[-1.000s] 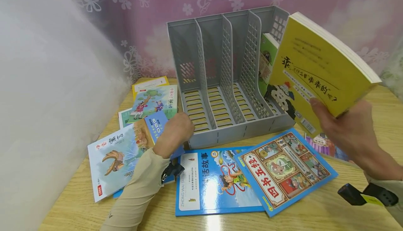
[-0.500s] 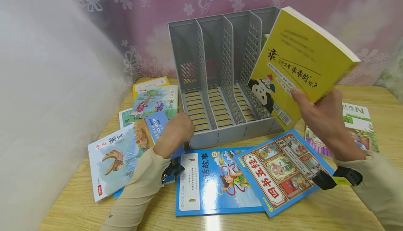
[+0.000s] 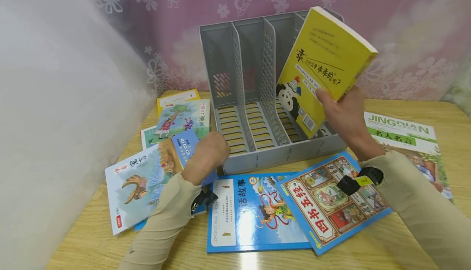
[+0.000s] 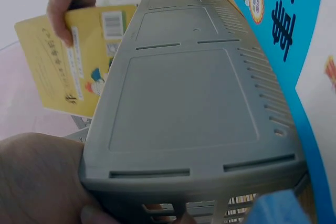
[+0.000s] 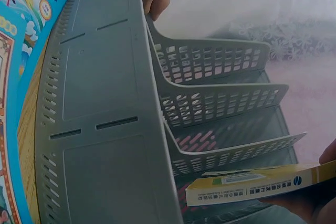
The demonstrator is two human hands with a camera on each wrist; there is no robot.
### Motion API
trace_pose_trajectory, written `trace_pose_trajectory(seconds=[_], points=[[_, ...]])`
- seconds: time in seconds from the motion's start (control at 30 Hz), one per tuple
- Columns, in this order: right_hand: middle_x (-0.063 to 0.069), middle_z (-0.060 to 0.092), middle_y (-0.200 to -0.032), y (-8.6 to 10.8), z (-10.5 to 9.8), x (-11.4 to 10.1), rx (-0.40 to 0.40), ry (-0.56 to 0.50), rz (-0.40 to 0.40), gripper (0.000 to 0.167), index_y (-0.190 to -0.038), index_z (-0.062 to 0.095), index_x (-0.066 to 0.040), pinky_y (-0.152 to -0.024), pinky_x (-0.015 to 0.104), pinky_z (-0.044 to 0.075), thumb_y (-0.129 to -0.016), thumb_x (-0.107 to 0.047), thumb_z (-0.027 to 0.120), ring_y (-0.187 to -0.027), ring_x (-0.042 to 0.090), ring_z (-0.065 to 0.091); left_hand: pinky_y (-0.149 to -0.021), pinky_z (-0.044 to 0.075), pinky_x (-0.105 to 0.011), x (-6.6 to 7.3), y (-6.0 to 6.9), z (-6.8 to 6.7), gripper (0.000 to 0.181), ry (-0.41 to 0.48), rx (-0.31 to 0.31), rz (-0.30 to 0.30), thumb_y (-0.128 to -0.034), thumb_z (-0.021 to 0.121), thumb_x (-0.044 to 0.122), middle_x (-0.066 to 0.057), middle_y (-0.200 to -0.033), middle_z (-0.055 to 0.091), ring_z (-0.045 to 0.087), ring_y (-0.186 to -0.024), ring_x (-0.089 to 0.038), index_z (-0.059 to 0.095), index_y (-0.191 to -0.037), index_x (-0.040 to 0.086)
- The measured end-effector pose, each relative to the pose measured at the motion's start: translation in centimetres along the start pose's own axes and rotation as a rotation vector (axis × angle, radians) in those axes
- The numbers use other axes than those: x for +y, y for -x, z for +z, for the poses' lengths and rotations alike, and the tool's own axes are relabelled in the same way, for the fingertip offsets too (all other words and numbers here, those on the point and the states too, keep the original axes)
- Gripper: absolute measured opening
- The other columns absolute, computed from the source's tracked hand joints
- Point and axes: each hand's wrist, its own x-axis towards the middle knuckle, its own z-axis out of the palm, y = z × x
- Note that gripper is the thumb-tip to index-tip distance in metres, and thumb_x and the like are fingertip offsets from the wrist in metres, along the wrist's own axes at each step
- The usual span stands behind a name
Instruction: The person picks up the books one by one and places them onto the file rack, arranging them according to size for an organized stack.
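My left hand [image 3: 209,155] grips the front left corner of a grey file rack [image 3: 257,158] with upright dividers. In the left wrist view, that hand [image 4: 39,174] lies against the rack's side, its fingers partly hidden. My right hand [image 3: 344,116] holds a thick yellow book [image 3: 320,71] with a panda on its cover, tilted over the right part of the rack. From the right wrist, the book [image 5: 257,184] shows edge-on beside a perforated divider [image 5: 236,153]. How deep its lower corner sits is hidden.
Left of the rack lies a pile of picture books [image 3: 137,184]. Two blue-edged books [image 3: 254,221] overlap in front of it. A green and white book [image 3: 404,135] lies at the right. A floral curtain [image 3: 176,37] hangs behind.
My right hand has carried the yellow book leftward, from the rack's right side to over its right compartments. This uncovers the green and white book. My left hand stays at the rack's corner.
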Motion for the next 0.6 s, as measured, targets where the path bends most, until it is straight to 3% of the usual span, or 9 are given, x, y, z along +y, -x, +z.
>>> trace_pose_trajectory(seconds=[0.23,0.4,0.6], points=[[0.014,0.058,-0.133,-0.9,1.2,1.3,-0.017,-0.019,0.043,0.041,-0.137,0.047,-0.013,-0.082,0.045,0.054,-0.097,-0.013,0.054,-0.113,0.033,0.061,-0.043,0.044,-0.028,0.1,-0.1,0.1,0.022,-0.003,-0.007,-0.003,-0.0973,0.045,0.014,-0.01,-0.075,0.053,0.052,-0.053,-0.018,0.053,-0.081,0.001],[0.015,0.06,-0.129,-1.5,2.4,2.3,0.012,-0.029,0.023,0.04,-0.135,0.048,-0.009,-0.083,0.045,0.054,-0.096,-0.009,0.054,-0.109,0.034,0.063,-0.045,0.046,-0.03,0.0,-0.2,0.0,0.02,-0.023,-0.004,-0.002,-0.0971,0.044,0.012,-0.013,-0.08,0.054,0.053,-0.056,-0.02,0.054,-0.089,-0.004],[0.022,0.062,-0.123,-2.2,4.0,3.0,0.006,0.067,0.075,0.037,-0.132,0.053,-0.002,-0.078,0.049,0.055,-0.097,-0.014,0.051,-0.102,0.038,0.065,-0.044,0.045,-0.029,0.0,-0.2,0.0,0.02,-0.017,-0.008,0.002,-0.0967,0.044,0.011,-0.012,-0.078,0.053,0.052,-0.056,-0.02,0.053,-0.084,-0.002]])
